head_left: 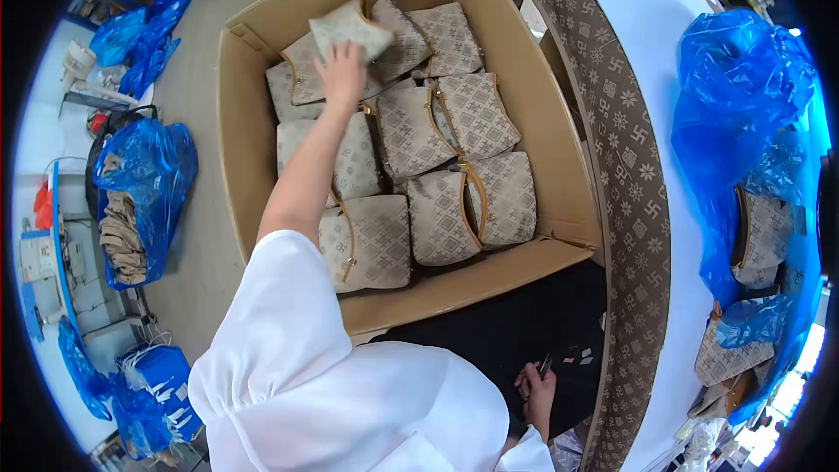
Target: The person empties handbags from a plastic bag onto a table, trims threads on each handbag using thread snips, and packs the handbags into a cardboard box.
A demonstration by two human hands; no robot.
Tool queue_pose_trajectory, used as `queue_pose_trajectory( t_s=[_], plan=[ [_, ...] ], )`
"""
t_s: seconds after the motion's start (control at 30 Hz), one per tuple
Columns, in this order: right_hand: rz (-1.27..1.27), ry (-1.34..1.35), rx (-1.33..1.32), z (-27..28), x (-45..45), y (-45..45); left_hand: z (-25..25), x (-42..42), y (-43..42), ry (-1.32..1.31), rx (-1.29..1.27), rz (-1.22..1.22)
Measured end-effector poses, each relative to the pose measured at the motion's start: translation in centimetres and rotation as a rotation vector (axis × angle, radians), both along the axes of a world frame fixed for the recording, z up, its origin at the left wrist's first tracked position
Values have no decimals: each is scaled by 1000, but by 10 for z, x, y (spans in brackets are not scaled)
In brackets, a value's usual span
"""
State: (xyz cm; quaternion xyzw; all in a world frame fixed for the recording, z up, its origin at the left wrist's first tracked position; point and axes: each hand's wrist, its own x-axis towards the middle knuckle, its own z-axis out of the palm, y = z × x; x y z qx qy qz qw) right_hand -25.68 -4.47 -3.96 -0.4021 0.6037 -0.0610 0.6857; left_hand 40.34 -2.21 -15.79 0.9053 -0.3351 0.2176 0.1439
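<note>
**Patterned pouch at the left hand, inside carton at 11 o'clock**

The left hand reaches to 11 o'clock in an open cardboard box, fingers against the near edge of a pale patterned pouch. The pouch is blurred and lies above other patterned pouches; whether the fingers clench it or merely rest on it, I cannot tell. The right hand, at 5 o'clock, grasps a slim metal tool over black cloth; its exact type is unclear.

Handling assessment: the pouch appears light, with soft, flexible panels and probably a stiffer tan trim. Breakage seems unlikely; creasing, or snagging of the trim on neighbouring pouches, is the likelier defect. Slipperiness cannot be established from sight. The sound hold is a broad pinch on the plain body near mid-edge, thumb opposite fingers, clear of the trim. A corner hold would probably let the panel sag and twist. The metal tool is best kept away from the fabric.
</note>
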Motion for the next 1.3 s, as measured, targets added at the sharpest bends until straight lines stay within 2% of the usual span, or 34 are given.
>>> queue_pose_trajectory(
  t_s=[0.1, 0.13, 0.2, 0.23, 0.27, 0.33, 0.5, 0.6, 0.63, 0.73, 0.77, 0.87, 1.03, 1.13, 1.17, 1.23, 1.3],
  plan=[
    [-12, 17, 1, 2, 2, 1, -54, -23, -24, 209, 495, 172],
    [-12, 26, 12, 2, 2, 0, -66, -18, -34, 214, 495, 161],
    [-9, 48, 35, 4, 1, -2, -90, -1, -56, 9, 420, 67],
    [-14, 56, 36, 5, 2, -4, -84, -2, -66, -92, 380, 23],
    [-27, 100, 49, 6, 5, -5, -78, -3, -80, -86, 383, 20],
    [-46, 182, 84, 8, 9, -6, -63, -7, -114, -130, 567, -116],
    [-23, 211, 157, 9, 9, -20, -94, 17, -149, -123, 792, -136],
    [-119, 292, 132, 17, 22, -20, -92, 25, -131, 101, 976, -127],
    [-123, 284, 140, 19, 24, -21, -89, 26, -122, 92, 984, -128],
    [-81, 367, 171, 19, 27, -25, -81, 19, -78, -69, 663, -256],
    [-75, 362, 183, 16, 25, -25, -84, 13, -66, -72, 676, -253],
    [-45, 276, 237, 10, 14, -29, -99, -2, -35, -109, 644, 42],
    [-37, 315, 240, 13, 16, -27, -86, 31, -27, -154, 663, -60],
    [-112, 398, 190, 9, 22, -24, -102, 58, -29, 200, 419, -317],
    [-107, 399, 182, 10, 20, -26, -92, 59, -25, 201, 412, -311],
    [-90, 350, 187, 10, 13, -23, -72, 71, -13, 155, -131, -126],
    [-91, 330, 196, 10, 12, -20, -97, 90, 27, 134, -314, 442]
  ],
)
